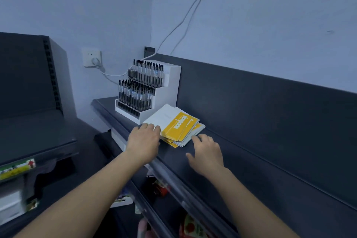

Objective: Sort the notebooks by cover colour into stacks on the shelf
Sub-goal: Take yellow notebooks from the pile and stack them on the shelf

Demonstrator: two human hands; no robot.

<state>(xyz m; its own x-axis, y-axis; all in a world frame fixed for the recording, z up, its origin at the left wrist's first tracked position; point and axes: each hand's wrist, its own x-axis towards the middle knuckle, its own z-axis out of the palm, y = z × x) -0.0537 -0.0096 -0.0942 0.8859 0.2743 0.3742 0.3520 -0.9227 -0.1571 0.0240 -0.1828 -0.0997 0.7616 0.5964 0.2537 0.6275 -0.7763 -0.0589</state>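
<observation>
A loose stack of notebooks (pixel 178 126) lies on the dark shelf (pixel 241 141), with white-and-yellow covers on top and more yellow and grey covers fanned out beneath. My left hand (pixel 144 138) rests at the stack's left front corner, its fingertips on the white part of the top cover. My right hand (pixel 207 150) lies flat on the shelf just right of the stack, its fingers straight and its fingertips near the stack's front right edge. Neither hand grips anything.
A white stepped display rack (pixel 148 91) full of black pens stands right behind the stack on the left. A wall socket (pixel 91 58) with cables is behind it. Another dark shelf unit (pixel 34 121) stands to the left. Lower shelves below hold red and yellow goods (pixel 162 189).
</observation>
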